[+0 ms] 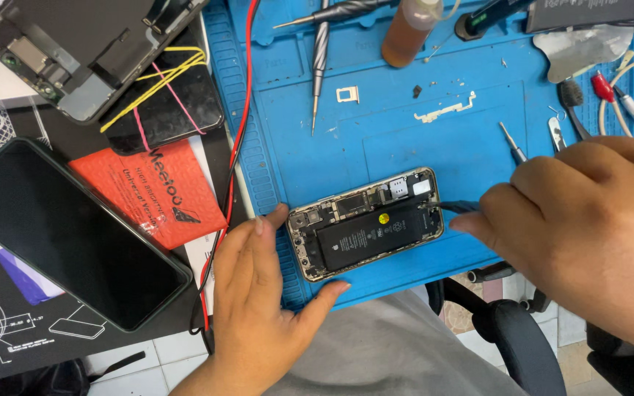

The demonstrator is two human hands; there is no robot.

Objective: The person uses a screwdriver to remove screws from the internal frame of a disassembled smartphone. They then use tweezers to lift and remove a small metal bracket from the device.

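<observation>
Right hand (588, 220) has its fingers (489, 220) pinched shut around a thin dark tool (458, 207), and the tip sits right at the right end of the opened phone (365, 224), up near the top corner by the little connectors. Left hand (266, 293) isn't gripping anything: fingers loose and spread, thumb and forefinger just bracing the phone's left end so it doesn't slide.

The phone lies on the blue mat (405, 139), near its front edge, back open with the black battery (368, 235) showing. Its long axis runs left to right, tilted a bit up toward the right, so it sits squarely between the two hands, and the right hand is the one nearer the working end.

Further out: a screwdriver (320, 59) and an amber bottle (409, 29) at the back of the mat, and a dark phone (67, 227) lying on the bench to the left.
</observation>
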